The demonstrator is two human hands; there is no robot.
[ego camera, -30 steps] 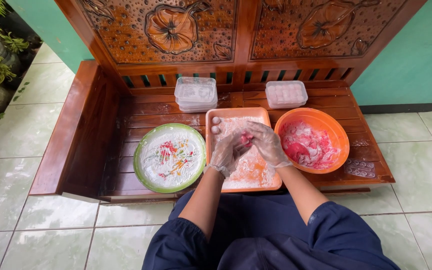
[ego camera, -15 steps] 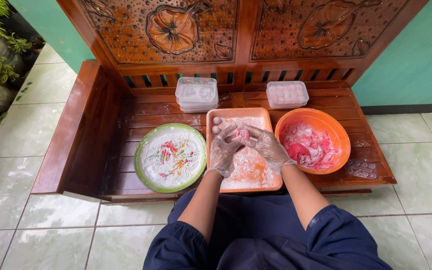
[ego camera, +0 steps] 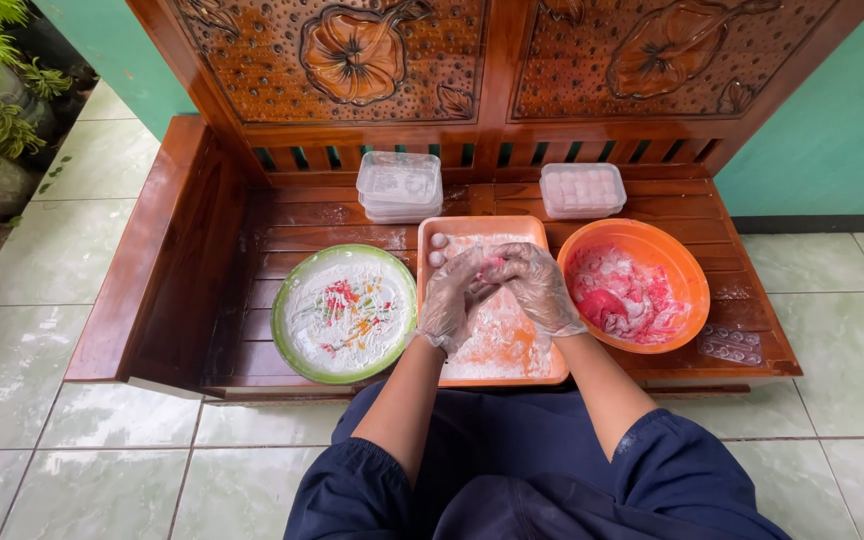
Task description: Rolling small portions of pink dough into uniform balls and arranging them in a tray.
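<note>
I log colours only. Left hand (ego camera: pixel 450 302) and right hand (ego camera: pixel 537 288): clear, whitish film gloves, a pink bit (ego camera: pixel 495 264) between them. Tray (ego camera: pixel 493 300): pale orange, dusted white. Bowl (ego camera: pixel 634 285): bright orange, pink and white smears inside. Plate (ego camera: pixel 344 313): green rim, white centre flecked red, orange and green. Two lidded boxes (ego camera: pixel 399 186): clear, whitish. Bench (ego camera: pixel 192 250): red-brown, carved flower pattern. Sleeves (ego camera: pixel 352 490): navy. Floor tiles (ego camera: pixel 72 440): pale grey-green. Wall (ego camera: pixel 832 130): teal.

Two gloved hands — left hand (ego camera: pixel 449 300), right hand (ego camera: pixel 537 288). One orange tray (ego camera: pixel 532 365), with two white balls (ego camera: pixel 438 248) showing on it. One green-rimmed plate (ego camera: pixel 297 350), one orange bowl (ego camera: pixel 677 265). Two lots of clear lidded boxes — a stack (ego camera: pixel 399 186) and a single (ego camera: pixel 581 189).
</note>
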